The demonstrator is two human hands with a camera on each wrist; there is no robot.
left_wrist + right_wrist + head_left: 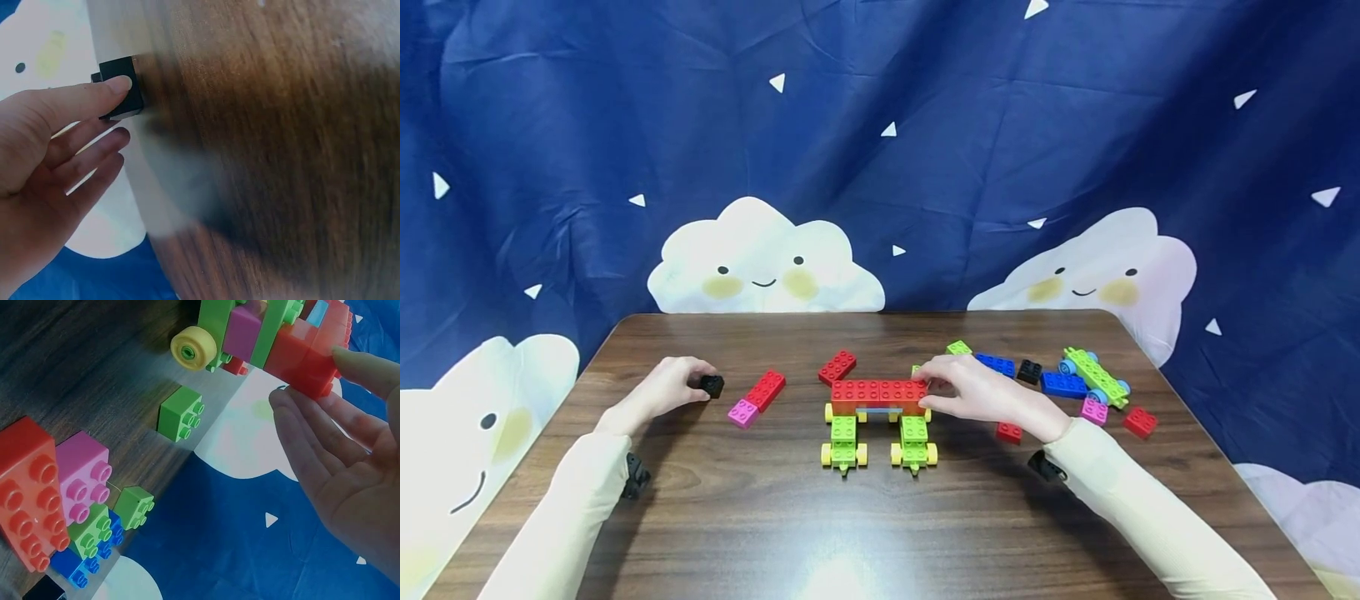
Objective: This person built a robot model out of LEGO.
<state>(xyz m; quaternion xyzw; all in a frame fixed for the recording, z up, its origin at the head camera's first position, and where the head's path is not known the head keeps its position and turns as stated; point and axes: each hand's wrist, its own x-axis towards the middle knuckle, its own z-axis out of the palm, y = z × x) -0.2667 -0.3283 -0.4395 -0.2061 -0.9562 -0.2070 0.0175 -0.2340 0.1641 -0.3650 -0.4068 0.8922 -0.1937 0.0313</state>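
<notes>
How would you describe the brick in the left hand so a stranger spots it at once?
On the brown table, go left from the wheeled build, past a red brick and a pink brick. There the left hand pinches a small black brick. Its colour sets it apart from those two; the other black brick lies far right.

- Left sleeve (561,508), lower left of the head view: cream, long, reaching the wrist, lightly creased.
- Right sleeve (1150,508), lower right: matching cream cloth, with soft folds.
- Left wrist camera (636,477): small, black, angular, at the cuff.
- Right wrist camera (1047,466), right of centre: also small and black.
- Left hand (44,144), left of its wrist view: bare, thumbnail short and rounded.
- Right hand (985,388): bare.
</notes>
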